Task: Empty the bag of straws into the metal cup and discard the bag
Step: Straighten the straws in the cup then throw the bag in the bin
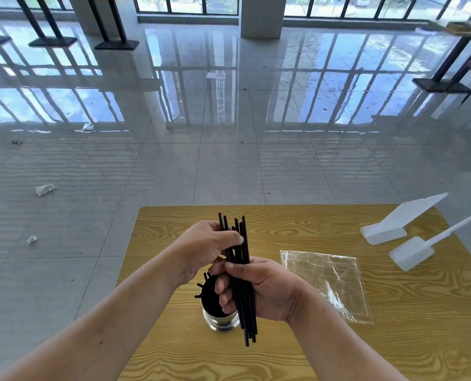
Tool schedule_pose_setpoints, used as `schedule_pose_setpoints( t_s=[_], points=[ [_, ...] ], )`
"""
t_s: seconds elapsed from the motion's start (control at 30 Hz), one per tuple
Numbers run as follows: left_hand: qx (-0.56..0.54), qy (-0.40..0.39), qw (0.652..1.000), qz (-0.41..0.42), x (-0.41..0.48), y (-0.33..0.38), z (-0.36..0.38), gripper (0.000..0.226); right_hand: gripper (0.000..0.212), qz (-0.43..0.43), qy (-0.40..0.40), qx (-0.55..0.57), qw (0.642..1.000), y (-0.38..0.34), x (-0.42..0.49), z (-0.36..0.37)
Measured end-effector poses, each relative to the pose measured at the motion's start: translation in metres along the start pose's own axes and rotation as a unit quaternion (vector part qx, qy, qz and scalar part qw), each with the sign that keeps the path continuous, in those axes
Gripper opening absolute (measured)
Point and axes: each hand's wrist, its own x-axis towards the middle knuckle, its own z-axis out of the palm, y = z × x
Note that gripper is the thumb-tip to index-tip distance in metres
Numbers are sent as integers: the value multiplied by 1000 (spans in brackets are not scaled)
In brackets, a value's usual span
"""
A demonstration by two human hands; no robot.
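A bundle of black straws (242,243) stands nearly upright above the wooden table (311,342). My right hand (262,288) grips the bundle around its lower half. My left hand (205,247) pinches the upper part with thumb and fingers. Just below and left of the bundle stands the metal cup (219,321), partly hidden by my right hand, with a few black straws poking out of its left rim. The clear plastic bag (330,281) lies flat and empty on the table to the right of my hands.
Two white plastic scoop-like tools (385,229) (413,251) lie at the table's far right. Scraps of litter (45,189) dot the shiny tiled floor to the left. Table legs and windows stand far behind.
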Motion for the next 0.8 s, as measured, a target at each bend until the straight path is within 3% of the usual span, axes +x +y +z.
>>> schedule_pose_setpoints(
  t_s=[0.8],
  points=[
    [-35, -31, 999, -2, -2, 0, -1, 15, 30, -9, 6, 6, 1000, -1, -9, 1]
  ],
)
